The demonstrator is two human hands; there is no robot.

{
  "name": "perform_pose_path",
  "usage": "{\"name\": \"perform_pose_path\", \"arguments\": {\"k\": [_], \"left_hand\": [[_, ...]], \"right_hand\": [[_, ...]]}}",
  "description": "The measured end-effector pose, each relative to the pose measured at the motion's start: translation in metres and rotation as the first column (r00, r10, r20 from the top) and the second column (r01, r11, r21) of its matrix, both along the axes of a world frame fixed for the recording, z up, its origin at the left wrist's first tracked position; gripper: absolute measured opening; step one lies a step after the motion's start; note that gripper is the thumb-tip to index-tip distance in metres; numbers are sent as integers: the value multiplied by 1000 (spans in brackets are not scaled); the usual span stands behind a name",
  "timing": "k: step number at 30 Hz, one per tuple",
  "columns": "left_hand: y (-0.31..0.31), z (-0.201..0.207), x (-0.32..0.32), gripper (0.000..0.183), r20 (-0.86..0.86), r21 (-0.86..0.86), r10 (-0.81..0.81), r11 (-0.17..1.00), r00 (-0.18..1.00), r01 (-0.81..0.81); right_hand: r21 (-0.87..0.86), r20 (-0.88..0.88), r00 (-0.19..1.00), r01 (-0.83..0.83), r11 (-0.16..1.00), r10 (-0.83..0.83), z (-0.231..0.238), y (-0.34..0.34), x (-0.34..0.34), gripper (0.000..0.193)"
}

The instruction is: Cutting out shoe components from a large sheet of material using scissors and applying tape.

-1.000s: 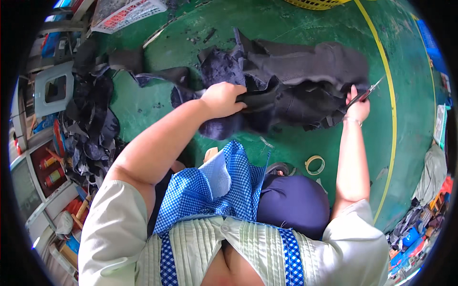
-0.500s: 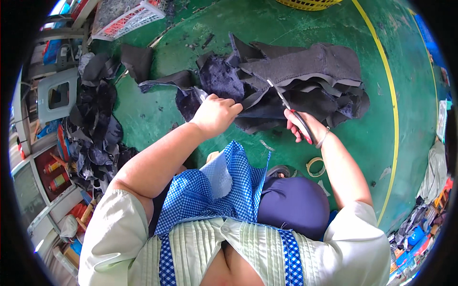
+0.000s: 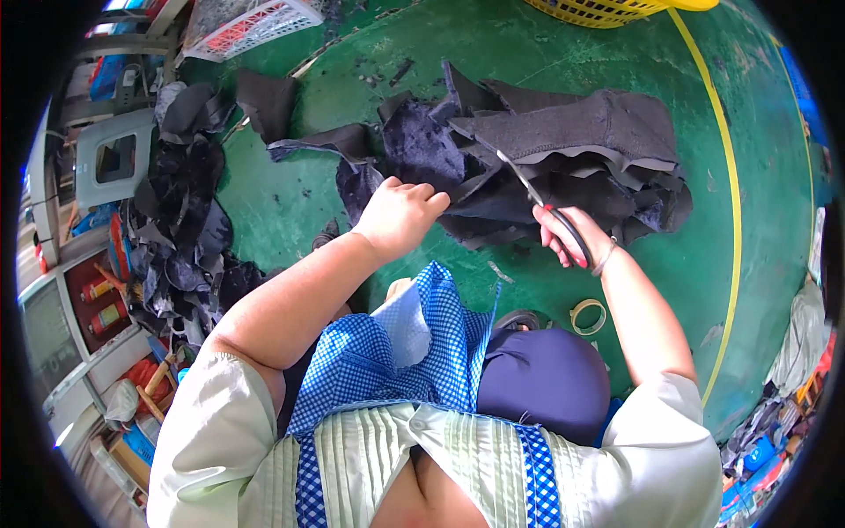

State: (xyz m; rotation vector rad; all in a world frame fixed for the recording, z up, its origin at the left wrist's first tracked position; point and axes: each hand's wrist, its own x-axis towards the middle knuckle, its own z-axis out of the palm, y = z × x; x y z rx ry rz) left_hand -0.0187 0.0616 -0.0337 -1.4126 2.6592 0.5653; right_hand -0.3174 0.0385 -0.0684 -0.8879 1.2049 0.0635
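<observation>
A pile of dark cut fabric, fuzzy on some faces and matte on others, lies on the green floor in front of me. My left hand is closed at its near left edge, fingers curled over the cloth; the pinched part is hidden beneath them. Scissors with black and red handles are in my right hand. Their blades point up and left over the pile's near side, and look almost closed. A narrow dark fabric piece stretches left from the pile.
Dark scraps are heaped at the left, beside a grey plastic stool. A white basket and a yellow basket stand at the far side. A tape roll lies near my right knee. A yellow line runs along the floor.
The whole view has shifted slightly, so the floor and pile sit a little lower and further right. A pale glint beside my left fingers no longer shows. Both hands keep their grips.
</observation>
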Motion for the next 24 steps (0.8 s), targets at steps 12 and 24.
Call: {"name": "perform_pose_path", "arguments": {"k": [12,24], "left_hand": [[6,90,-50,22,-344,-205,153,951,927,-233],[-52,23,-35,49,-212,490,219,867,952,-90]], "right_hand": [[-314,595,703,649,693,-389,80,-18,96,16],[-438,502,100,886,-153,-859,-28,-52,-101,37]]}}
